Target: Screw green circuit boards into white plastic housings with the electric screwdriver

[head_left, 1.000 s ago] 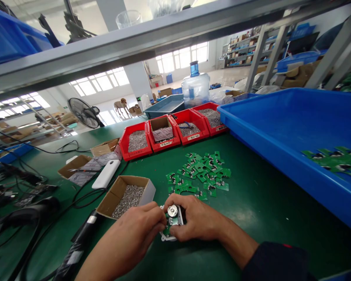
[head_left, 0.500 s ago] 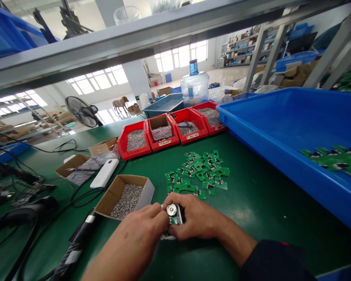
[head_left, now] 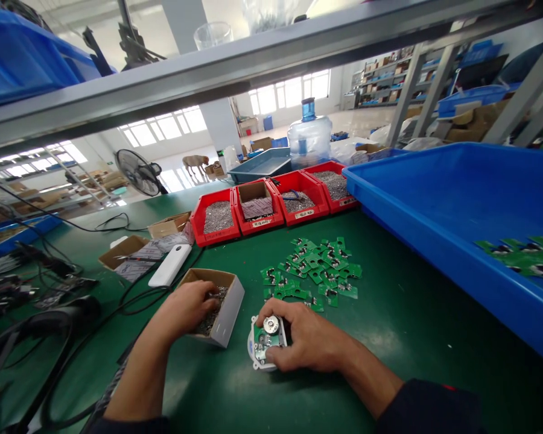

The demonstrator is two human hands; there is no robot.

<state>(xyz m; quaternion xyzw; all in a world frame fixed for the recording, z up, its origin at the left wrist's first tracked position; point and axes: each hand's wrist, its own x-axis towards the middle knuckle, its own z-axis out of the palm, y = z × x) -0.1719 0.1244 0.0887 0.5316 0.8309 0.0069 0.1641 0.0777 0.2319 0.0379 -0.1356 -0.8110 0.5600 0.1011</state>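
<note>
My right hand grips a small white plastic housing from its right side, thumb and fingers around it. Inside the housing sit a green circuit board and a round silver metal part. To the left, my left hand reaches into a cardboard box of small metal screws. Its fingers are curled down together among them, and whatever is at the fingertips is too small to make out. Beyond my right hand lies a loose heap of green circuit boards.
Red bins of small metal parts line the back. A large blue tray holding more boards stands right. A white oblong device, black cables and an open carton lie left. A metal shelf beam crosses overhead.
My left hand has left the housing and moved left into the screw box. My right hand still holds the housing, whose inside now shows more. The view has shifted slightly.
</note>
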